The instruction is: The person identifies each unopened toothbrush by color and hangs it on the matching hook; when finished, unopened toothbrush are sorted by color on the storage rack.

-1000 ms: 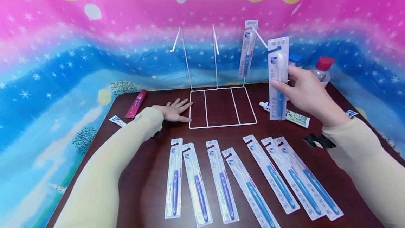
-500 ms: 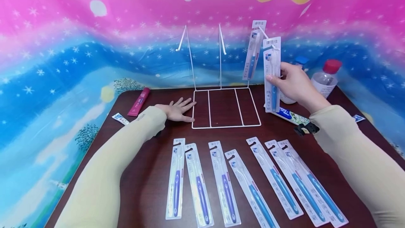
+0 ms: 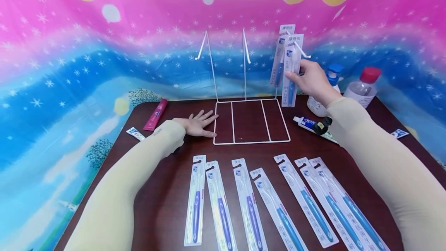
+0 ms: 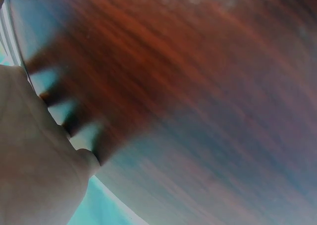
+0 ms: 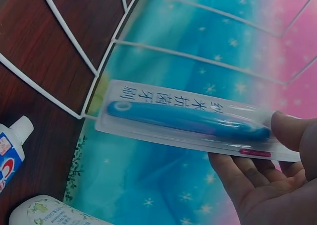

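Observation:
My right hand (image 3: pixel 313 80) pinches a packaged blue toothbrush (image 3: pixel 290 88) by its side edge, thumb across the front. The pack hangs upright on the right hook (image 3: pixel 304 51) of a white wire rack (image 3: pixel 251 142), whose tip sticks out in front of it. Behind it, another packaged toothbrush (image 3: pixel 275 74) hangs on the same hook. In the right wrist view the held toothbrush (image 5: pixel 188 120) shows its blue handle. My left hand (image 3: pixel 196 125) lies with fingers spread flat on the table, fingertips at the rack base's left side. The left wrist view shows that hand (image 4: pixel 39 155) over brown wood.
Packaged toothbrushes lie in a row in front, purple ones (image 3: pixel 223 214) left and blue ones (image 3: pixel 308 200) right. Toothpaste tubes lie left (image 3: pixel 155 115) and right (image 3: pixel 304 122). A pump bottle (image 3: pixel 317 105) and a red-capped bottle (image 3: pixel 362 88) stand at the back right.
My right hand has moved the packaged toothbrush left and back, from in front of the right hook to further along it. The left hand has stayed at the rack base.

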The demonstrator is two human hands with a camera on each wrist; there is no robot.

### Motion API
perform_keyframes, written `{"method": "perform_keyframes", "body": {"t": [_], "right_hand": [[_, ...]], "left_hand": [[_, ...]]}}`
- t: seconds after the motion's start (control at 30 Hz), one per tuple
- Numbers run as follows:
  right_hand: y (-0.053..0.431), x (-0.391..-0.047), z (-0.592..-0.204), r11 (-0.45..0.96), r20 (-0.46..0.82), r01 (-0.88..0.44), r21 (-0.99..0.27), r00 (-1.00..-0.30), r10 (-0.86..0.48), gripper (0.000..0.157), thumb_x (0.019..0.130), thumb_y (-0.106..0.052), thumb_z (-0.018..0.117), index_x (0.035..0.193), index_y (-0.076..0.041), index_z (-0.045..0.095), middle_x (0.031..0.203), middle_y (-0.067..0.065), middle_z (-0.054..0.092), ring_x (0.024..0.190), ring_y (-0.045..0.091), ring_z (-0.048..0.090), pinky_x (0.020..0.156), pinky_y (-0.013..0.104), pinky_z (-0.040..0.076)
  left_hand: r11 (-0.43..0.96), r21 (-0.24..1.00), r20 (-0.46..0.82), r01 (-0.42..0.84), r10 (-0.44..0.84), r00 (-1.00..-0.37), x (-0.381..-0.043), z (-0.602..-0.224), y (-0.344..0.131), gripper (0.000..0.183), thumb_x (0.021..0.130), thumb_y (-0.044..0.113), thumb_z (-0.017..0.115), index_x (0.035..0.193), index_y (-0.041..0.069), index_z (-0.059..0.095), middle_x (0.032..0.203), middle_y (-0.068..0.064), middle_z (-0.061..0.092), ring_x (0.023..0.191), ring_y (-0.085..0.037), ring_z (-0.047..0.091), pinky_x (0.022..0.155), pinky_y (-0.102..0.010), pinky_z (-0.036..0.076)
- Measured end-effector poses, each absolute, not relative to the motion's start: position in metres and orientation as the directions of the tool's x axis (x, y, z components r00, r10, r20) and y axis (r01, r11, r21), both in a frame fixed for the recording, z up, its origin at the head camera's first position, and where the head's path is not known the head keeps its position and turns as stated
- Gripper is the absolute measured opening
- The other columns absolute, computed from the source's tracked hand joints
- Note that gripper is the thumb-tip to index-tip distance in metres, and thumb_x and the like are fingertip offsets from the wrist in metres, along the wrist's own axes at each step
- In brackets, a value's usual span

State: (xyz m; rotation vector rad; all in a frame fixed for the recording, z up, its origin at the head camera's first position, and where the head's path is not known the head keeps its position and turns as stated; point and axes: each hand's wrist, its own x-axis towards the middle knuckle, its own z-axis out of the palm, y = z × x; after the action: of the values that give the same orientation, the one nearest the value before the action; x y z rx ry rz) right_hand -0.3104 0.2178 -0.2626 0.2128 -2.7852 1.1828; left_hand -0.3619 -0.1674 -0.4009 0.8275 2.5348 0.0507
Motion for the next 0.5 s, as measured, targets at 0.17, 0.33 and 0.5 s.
{"method": "perform_keyframes", "body": {"t": [0.17, 0.33, 0.5], "right_hand": [[0.218, -0.332, -0.261, 0.697, 0.132, -0.147, -0.702, -0.988, -0.075, 0.057, 0.094, -0.041, 0.047, 0.142, -0.013, 0.035, 0.131, 0.015, 0.05, 0.108, 0.031, 0.056, 0.083, 0.045, 0.046], [0.216, -0.347, -0.26, 0.689, 0.104, -0.116, -0.716, -0.993, -0.059, 0.057, 0.094, -0.04, 0.048, 0.142, -0.012, 0.035, 0.131, 0.016, 0.049, 0.111, 0.033, 0.054, 0.087, 0.046, 0.044], [0.214, -0.351, -0.261, 0.67, 0.098, -0.104, -0.735, -0.994, -0.048, 0.057, 0.094, -0.037, 0.049, 0.141, -0.009, 0.036, 0.132, 0.017, 0.048, 0.112, 0.032, 0.053, 0.088, 0.046, 0.044]], "left_hand": [[0.815, 0.174, -0.419, 0.552, 0.569, -0.708, -0.361, -0.401, -0.168, 0.088, 0.082, 0.071, 0.039, 0.148, 0.03, -0.001, 0.154, -0.001, -0.008, 0.137, -0.031, -0.012, 0.104, -0.058, 0.0], [0.826, 0.173, -0.434, 0.536, 0.553, -0.712, -0.365, -0.405, -0.169, 0.091, 0.079, 0.075, 0.039, 0.148, 0.031, -0.003, 0.153, 0.002, -0.01, 0.137, -0.03, -0.014, 0.104, -0.057, -0.001], [0.839, 0.168, -0.444, 0.517, 0.533, -0.72, -0.374, -0.415, -0.171, 0.095, 0.073, 0.081, 0.037, 0.146, 0.037, -0.005, 0.152, 0.008, -0.013, 0.137, -0.025, -0.016, 0.105, -0.054, -0.003]]}}
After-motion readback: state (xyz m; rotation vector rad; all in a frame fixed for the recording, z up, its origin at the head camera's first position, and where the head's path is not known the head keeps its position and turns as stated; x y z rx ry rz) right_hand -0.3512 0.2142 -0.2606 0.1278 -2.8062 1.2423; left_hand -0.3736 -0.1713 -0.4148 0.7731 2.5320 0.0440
